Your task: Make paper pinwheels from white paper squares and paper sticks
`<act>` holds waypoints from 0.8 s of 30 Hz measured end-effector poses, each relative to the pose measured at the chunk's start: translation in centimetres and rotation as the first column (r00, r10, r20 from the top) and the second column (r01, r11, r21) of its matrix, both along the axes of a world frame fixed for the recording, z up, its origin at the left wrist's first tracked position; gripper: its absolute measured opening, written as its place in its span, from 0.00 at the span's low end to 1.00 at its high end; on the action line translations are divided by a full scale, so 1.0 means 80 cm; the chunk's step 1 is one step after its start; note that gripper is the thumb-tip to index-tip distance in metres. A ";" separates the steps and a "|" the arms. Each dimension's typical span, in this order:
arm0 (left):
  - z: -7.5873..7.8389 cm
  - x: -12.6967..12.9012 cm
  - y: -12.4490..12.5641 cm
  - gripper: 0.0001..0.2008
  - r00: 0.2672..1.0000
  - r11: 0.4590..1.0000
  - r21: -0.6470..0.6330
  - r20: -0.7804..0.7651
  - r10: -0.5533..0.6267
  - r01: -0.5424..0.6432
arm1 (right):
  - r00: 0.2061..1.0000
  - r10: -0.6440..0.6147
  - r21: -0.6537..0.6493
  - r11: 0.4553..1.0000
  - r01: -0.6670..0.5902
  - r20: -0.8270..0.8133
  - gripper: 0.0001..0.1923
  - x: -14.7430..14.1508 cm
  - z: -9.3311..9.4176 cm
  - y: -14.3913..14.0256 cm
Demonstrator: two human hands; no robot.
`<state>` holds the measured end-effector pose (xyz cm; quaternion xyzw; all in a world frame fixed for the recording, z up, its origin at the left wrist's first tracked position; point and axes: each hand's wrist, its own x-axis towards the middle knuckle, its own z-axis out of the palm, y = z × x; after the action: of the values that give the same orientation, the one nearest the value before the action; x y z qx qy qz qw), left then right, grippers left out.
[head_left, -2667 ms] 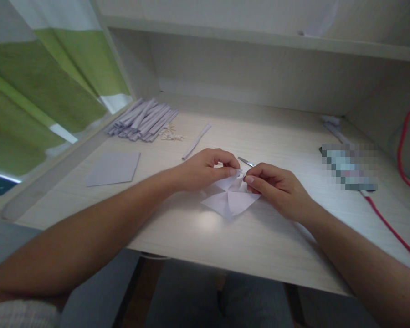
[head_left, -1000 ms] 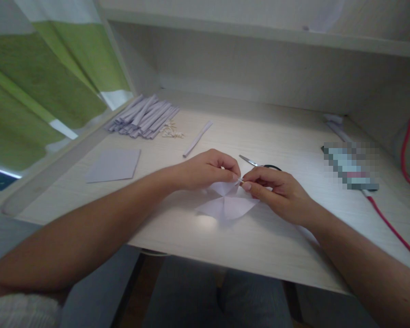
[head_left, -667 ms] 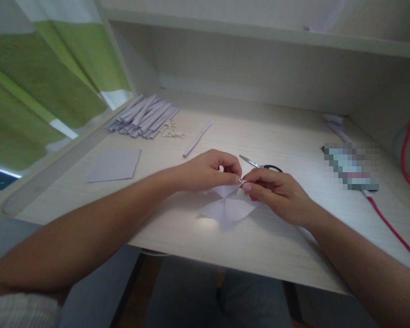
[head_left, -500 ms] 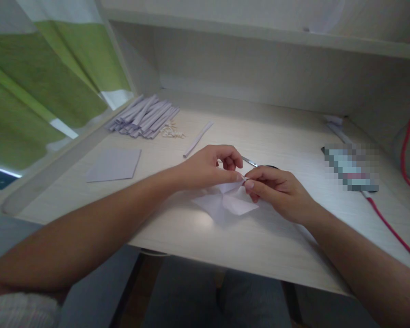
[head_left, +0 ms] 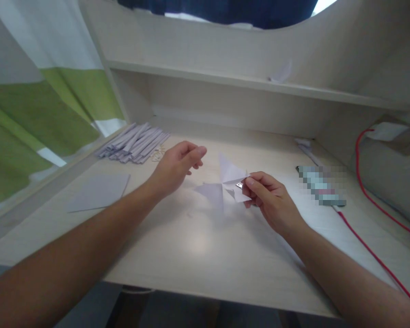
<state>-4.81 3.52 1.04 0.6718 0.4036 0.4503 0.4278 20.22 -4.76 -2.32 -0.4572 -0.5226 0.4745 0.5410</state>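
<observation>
In my right hand, thumb and fingers pinch one corner of a white paper pinwheel, its cut blades spread over the desk. A thin light bit sticks up at the pinch, too small to name. Behind the paper and the right fingers, part of a pair of scissors shows its metal pivot. My left hand is apart from the pinwheel, to its left. Its fingers are curled, the thumb lies along them, and nothing shows between them. Just beyond it are small twisted cream pieces, partly covered by the hand.
A pile of rolled paper sticks lies at the back left. Nearer, a stack of square paper rests on the desk. A phone with a red cable lies right. A shelf runs above.
My left hand has let go of the pinwheel and moved left, towards the twisted pieces. The right hand keeps its pinch. My view has tilted up, showing more shelf.
</observation>
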 end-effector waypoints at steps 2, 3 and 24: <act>-0.001 -0.001 -0.002 0.23 0.997 0.997 -0.032 -0.027 -0.075 0.074 | 0.998 -0.054 0.006 0.999 0.054 -0.041 0.12 0.001 0.001 0.001; -0.002 -0.001 -0.002 0.23 0.993 0.993 -0.044 -0.033 -0.112 0.110 | 0.995 -0.073 0.012 0.997 0.074 -0.061 0.12 0.002 0.002 0.001; -0.021 0.008 -0.017 0.04 0.954 0.908 0.417 -0.283 0.099 0.029 | 0.878 -0.243 0.309 0.944 0.117 0.411 0.12 -0.002 0.000 -0.012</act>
<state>-4.19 2.14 -0.64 0.8002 0.3702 0.4272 0.2006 20.10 -5.68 -2.32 -0.5208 -0.6475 0.2277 0.5076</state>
